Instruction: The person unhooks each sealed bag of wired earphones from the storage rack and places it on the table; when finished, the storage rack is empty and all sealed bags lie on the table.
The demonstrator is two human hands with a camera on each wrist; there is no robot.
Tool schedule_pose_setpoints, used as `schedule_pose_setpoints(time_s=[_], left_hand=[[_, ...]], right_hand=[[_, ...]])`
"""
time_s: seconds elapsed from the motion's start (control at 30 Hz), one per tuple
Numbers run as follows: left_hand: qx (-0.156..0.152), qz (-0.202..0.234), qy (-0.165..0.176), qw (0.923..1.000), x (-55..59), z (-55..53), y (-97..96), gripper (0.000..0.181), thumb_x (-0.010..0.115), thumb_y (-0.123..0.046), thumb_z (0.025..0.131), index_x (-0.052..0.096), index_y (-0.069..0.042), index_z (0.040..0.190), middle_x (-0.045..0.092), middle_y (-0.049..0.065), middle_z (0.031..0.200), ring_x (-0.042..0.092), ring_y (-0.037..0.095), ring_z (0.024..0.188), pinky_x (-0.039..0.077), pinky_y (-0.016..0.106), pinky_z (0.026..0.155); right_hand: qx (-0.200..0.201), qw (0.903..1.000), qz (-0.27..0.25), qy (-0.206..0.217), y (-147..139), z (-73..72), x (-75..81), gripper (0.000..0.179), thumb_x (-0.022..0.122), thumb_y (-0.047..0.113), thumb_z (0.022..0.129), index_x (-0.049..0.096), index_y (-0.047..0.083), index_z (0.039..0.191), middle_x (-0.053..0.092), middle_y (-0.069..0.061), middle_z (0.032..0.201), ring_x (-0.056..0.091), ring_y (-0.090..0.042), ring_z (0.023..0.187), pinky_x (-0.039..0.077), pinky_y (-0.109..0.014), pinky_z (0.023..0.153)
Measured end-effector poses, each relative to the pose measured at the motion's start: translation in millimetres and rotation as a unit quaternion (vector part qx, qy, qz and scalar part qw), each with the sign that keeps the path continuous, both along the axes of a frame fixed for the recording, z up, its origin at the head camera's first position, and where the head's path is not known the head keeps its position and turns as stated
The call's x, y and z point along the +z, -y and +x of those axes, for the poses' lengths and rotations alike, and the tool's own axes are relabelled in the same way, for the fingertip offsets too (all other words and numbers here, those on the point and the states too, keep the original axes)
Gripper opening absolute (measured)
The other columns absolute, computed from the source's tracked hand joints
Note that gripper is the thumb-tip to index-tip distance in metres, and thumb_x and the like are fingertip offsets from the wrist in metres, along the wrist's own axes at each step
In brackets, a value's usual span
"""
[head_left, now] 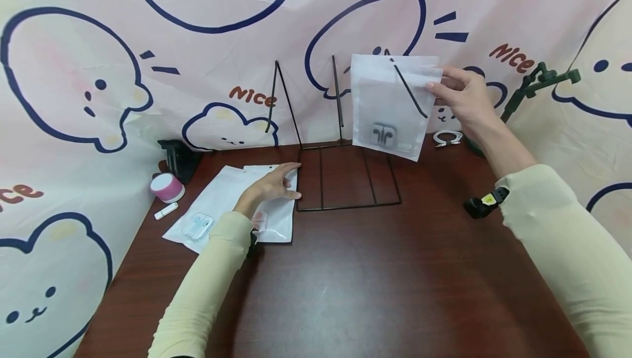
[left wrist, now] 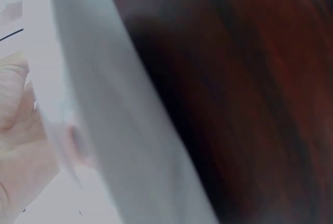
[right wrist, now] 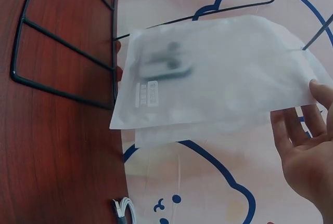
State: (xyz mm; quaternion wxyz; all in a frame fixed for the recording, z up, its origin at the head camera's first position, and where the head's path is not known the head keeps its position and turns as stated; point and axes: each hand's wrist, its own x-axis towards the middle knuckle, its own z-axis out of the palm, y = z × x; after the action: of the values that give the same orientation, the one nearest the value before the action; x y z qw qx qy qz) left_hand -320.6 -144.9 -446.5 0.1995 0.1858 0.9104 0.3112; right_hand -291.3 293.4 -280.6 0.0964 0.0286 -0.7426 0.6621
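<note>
The right hand pinches the edge of a thin, frosted plastic packet. The packet is up on a slanted prong of the black wire rack, and the prong pokes through near its top. Dark earphones show blurry inside. Another white layer peeps out behind; I can't tell if it makes 2 packets.

The left hand grips nothing: its finger and thumb are spread, with their tips by the rack's straight side rod. Under it, flat, smooth white packets lie on the shiny brown worktop, near a round pink-and-white tub.
</note>
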Motion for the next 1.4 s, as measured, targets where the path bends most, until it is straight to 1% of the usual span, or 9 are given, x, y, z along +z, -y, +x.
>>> schedule_pose_setpoints(time_s=[0.13, 0.2, 0.33, 0.4, 0.6, 0.73, 1.03, 1.17, 1.4], left_hand=[[-0.001, -0.001, -0.001, 1.0, 1.2, 0.1, -0.8, 0.095, 0.083, -0.018, 0.09, 0.026, -0.013, 0.165, 0.03, 0.012, 0.161, 0.054, 0.022, 0.1, 0.038, 0.046, 0.107], [-0.002, -0.002, -0.001, 1.0, 1.5, 0.1, -1.1, 0.094, 0.083, -0.018, 0.091, 0.025, -0.013, 0.166, 0.029, 0.012, 0.161, 0.054, 0.022, 0.101, 0.038, 0.046, 0.106], [0.0, -0.002, 0.002, 1.0, 2.2, 0.4, -1.7, 0.094, 0.082, -0.018, 0.091, 0.025, -0.014, 0.166, 0.029, 0.011, 0.161, 0.054, 0.022, 0.101, 0.038, 0.047, 0.107], [0.001, -0.003, 0.001, 1.0, 2.3, 0.7, -1.9, 0.093, 0.082, -0.018, 0.092, 0.025, -0.014, 0.166, 0.029, 0.011, 0.161, 0.054, 0.022, 0.101, 0.037, 0.048, 0.108], [0.004, -0.002, 0.001, 1.0, 1.1, 2.0, -2.7, 0.093, 0.082, -0.017, 0.092, 0.025, -0.014, 0.166, 0.029, 0.011, 0.161, 0.053, 0.021, 0.1, 0.037, 0.046, 0.108], [0.003, -0.005, 0.0, 1.0, 0.5, 1.6, -3.0, 0.093, 0.082, -0.017, 0.092, 0.025, -0.014, 0.166, 0.028, 0.01, 0.161, 0.053, 0.021, 0.099, 0.037, 0.046, 0.108], [0.001, -0.005, -0.002, 1.0, 0.8, 0.5, -2.1, 0.093, 0.082, -0.018, 0.091, 0.026, -0.014, 0.166, 0.029, 0.009, 0.161, 0.054, 0.02, 0.099, 0.036, 0.046, 0.108], [-0.004, -0.006, -0.007, 0.9999, 1.1, 0.3, -1.2, 0.093, 0.082, -0.017, 0.092, 0.025, -0.013, 0.166, 0.028, 0.01, 0.162, 0.054, 0.021, 0.1, 0.037, 0.046, 0.108], [-0.011, -0.002, -0.013, 0.9998, 2.2, 0.7, -1.4, 0.095, 0.083, -0.015, 0.09, 0.025, -0.01, 0.165, 0.025, 0.012, 0.166, 0.055, 0.021, 0.101, 0.04, 0.042, 0.102]], right_hand=[[-0.014, 0.9998, 0.002, -0.01, -3, 8.2, -3.5, 0.042, 0.08, 0.018, 0.093, 0.07, 0.009, 0.133, 0.073, 0.004, 0.106, 0.072, -0.011, 0.09, 0.058, -0.018, 0.073], [-0.017, 0.9997, -0.011, -0.011, -4, 14.0, -6.3, 0.039, 0.081, 0.017, 0.092, 0.071, 0.009, 0.129, 0.073, 0.004, 0.105, 0.072, -0.011, 0.087, 0.059, -0.019, 0.072], [-0.004, 0.9983, -0.055, -0.021, -8, 25.4, -12.2, 0.032, 0.083, 0.013, 0.089, 0.075, 0.009, 0.12, 0.075, 0.001, 0.102, 0.073, -0.013, 0.082, 0.059, -0.021, 0.069], [0.002, 0.9973, -0.068, -0.03, -9, 31.0, -15.2, 0.03, 0.083, 0.011, 0.089, 0.076, 0.008, 0.117, 0.076, 0.0, 0.1, 0.074, -0.013, 0.081, 0.06, -0.022, 0.068], [0.0, 0.9972, -0.066, -0.034, -15, 50.5, -24.4, 0.032, 0.084, 0.013, 0.089, 0.077, 0.01, 0.119, 0.075, 0.001, 0.105, 0.073, -0.013, 0.084, 0.06, -0.021, 0.07], [0.002, 0.9965, -0.07, -0.046, -18, 64.2, -29.8, 0.029, 0.081, 0.009, 0.09, 0.077, 0.009, 0.119, 0.076, 0.001, 0.105, 0.072, -0.013, 0.085, 0.059, -0.02, 0.072], [0.01, 0.9909, -0.094, -0.096, -21, 91.8, -37.0, 0.025, 0.075, -0.005, 0.091, 0.078, 0.0, 0.115, 0.079, -0.003, 0.093, 0.071, -0.014, 0.085, 0.058, -0.018, 0.076], [0.01, 0.9887, -0.102, -0.109, -21, 100.7, -37.2, 0.025, 0.074, -0.007, 0.091, 0.077, -0.003, 0.116, 0.079, -0.004, 0.092, 0.071, -0.015, 0.084, 0.058, -0.018, 0.075], [0.022, 0.9812, -0.121, -0.149, -18, 109.5, -33.8, 0.026, 0.073, -0.009, 0.091, 0.071, -0.014, 0.117, 0.079, -0.009, 0.095, 0.073, -0.018, 0.085, 0.059, -0.02, 0.075]])
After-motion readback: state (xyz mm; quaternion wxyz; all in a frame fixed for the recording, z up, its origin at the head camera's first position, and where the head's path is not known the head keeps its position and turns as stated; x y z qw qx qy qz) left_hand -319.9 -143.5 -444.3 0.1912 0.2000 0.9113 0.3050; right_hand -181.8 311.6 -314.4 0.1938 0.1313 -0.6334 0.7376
